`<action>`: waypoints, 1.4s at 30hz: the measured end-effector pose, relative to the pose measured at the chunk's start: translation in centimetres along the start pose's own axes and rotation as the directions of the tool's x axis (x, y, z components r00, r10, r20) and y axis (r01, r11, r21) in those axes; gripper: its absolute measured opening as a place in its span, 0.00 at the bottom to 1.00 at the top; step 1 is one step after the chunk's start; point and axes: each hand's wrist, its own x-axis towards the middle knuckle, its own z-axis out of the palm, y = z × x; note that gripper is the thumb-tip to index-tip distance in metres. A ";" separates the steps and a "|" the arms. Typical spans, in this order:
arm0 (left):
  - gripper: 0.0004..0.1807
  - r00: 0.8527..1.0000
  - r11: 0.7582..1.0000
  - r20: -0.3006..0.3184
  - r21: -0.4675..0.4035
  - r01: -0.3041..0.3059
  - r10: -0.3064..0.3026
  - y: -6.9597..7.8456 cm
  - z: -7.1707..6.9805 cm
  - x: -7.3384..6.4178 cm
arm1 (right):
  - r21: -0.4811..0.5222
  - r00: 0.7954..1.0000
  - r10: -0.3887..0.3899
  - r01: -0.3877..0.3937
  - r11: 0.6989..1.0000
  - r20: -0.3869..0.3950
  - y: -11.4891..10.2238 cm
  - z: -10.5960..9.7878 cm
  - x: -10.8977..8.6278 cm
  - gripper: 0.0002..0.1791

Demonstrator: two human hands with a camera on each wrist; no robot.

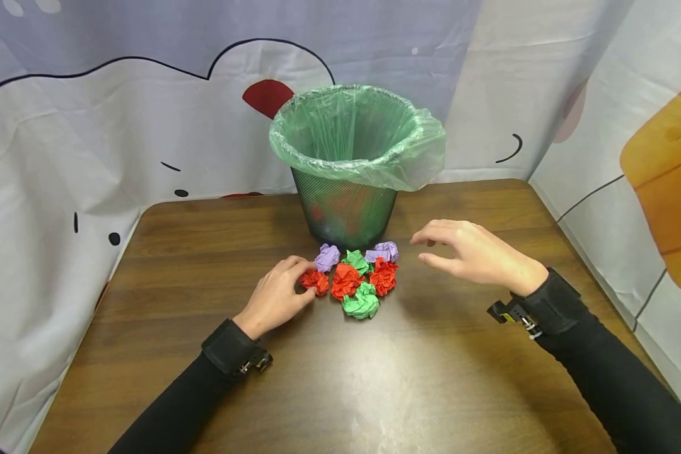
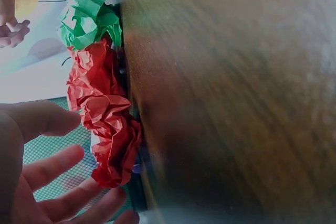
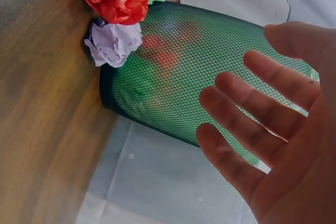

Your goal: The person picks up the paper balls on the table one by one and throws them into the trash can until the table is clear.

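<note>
On our bench, the leftmost red ball lies just right of our nearer left hand, fingers parted.

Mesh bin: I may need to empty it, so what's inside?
The mesh bin holds a green liner; blurred red patches show through its side. What they are, and how many, the liner hides.

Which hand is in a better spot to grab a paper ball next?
Probably the left hand: it is up close to the leftmost red paper ball, while the right hand hovers in the air, touching none.
</note>
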 end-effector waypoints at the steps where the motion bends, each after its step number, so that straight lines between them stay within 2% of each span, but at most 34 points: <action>1: 0.22 1.000 1.000 0.005 0.003 -0.002 0.002 0.0 0.0 0.0 | 0.006 1.000 0.003 -0.003 1.000 0.005 0.0 0.1 -0.1 0.13; 11: 0.19 0.999 1.000 0.043 0.009 -0.001 0.001 0.1 0.2 -0.1 | 0.029 1.000 0.019 -0.020 0.999 0.023 0.2 1.3 -0.6 0.14; 20: 0.14 0.999 0.999 0.044 -0.044 0.031 -0.029 0.0 0.5 0.0 | 0.035 0.999 0.038 -0.039 0.999 0.024 0.4 2.2 -0.9 0.13; 26: 0.13 0.999 0.997 0.046 -0.076 0.029 -0.026 -0.2 0.5 0.0 | 0.044 0.998 0.050 -0.051 0.998 0.031 0.7 2.6 -1.1 0.13; 34: 0.11 0.999 0.994 0.029 -0.112 0.018 -0.015 -0.2 0.4 0.0 | 0.072 0.997 0.066 -0.069 0.995 0.043 0.8 3.2 -1.5 0.13; 42: 0.10 0.999 0.991 -0.035 -0.136 0.003 -0.008 0.3 -1.0 0.3 | 0.079 0.998 0.058 -0.060 0.995 0.036 1.1 4.1 -1.8 0.14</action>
